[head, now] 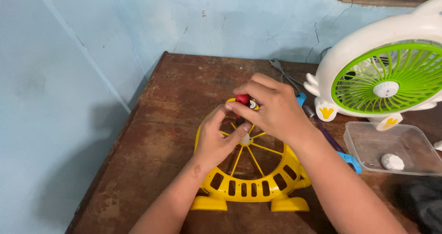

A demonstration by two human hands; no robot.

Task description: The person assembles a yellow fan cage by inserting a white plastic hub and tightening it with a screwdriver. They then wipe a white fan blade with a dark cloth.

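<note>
A yellow fan housing [251, 188] with thin spokes and two feet lies flat on the brown wooden table [184, 82]. My left hand [214, 139] rests on its left side, fingers gripping near the white hub [246, 139]. My right hand [271, 107] is above the hub, fingers closed around the red handle of a screwdriver [242, 99] that stands upright over the housing's centre. The screwdriver's shaft is mostly hidden by my fingers.
A white desk fan with a green grille [384, 79] stands at the right. In front of it sits a clear plastic tray [368, 144] holding a white knob [392, 161]. Blue-handled pliers [347, 159] and metal scissors [282, 73] lie behind my right arm. Blue walls enclose the table's left and back.
</note>
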